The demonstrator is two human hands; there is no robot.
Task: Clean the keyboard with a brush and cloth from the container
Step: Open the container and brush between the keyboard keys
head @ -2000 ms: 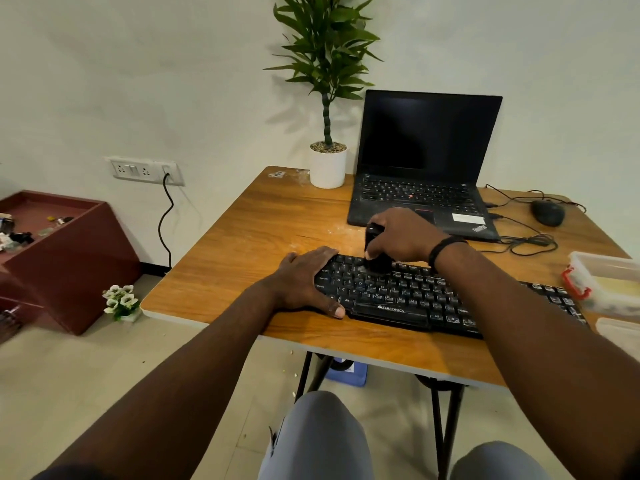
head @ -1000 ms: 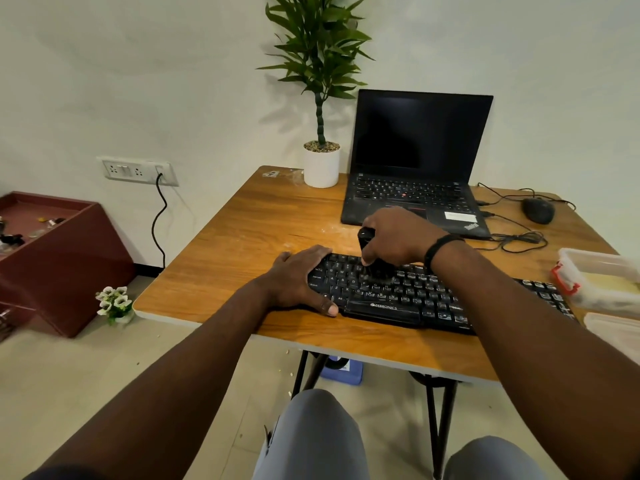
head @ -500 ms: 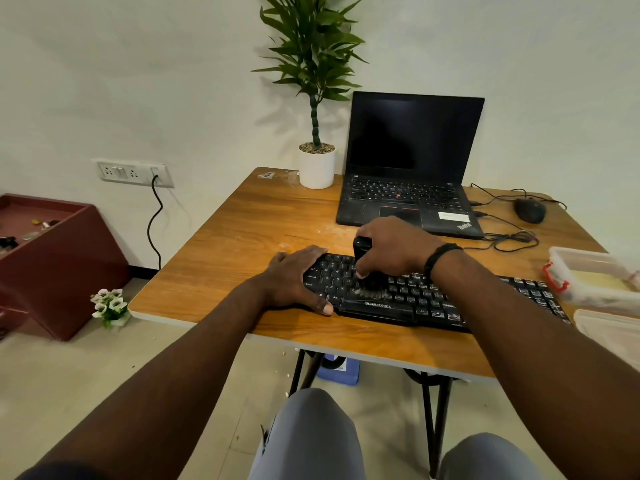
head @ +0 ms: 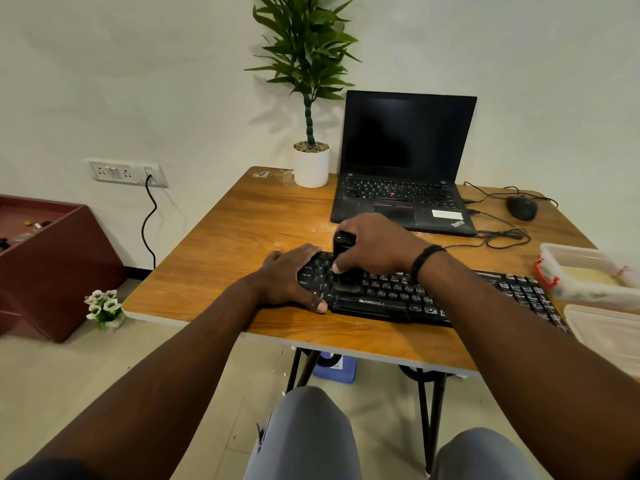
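A black keyboard (head: 408,296) lies along the front of the wooden table (head: 242,230). My right hand (head: 374,245) grips a black brush (head: 343,261) upright, its bristles down on the keys left of the spacebar. My left hand (head: 291,277) rests flat on the keyboard's left end, thumb along its front edge. A clear plastic container (head: 585,275) with red clips stands at the right edge of the table, something pale inside; I cannot tell whether it is the cloth.
An open black laptop (head: 401,168) sits behind the keyboard, a white potted plant (head: 311,164) to its left. A black mouse (head: 522,207) and tangled cables lie at the back right. The container's lid (head: 609,334) lies at the front right. A dark red cabinet (head: 45,265) stands on the floor left.
My right hand has swept the brush forward from the upper key rows down towards the spacebar row. My left hand has stayed on the keyboard's left end.
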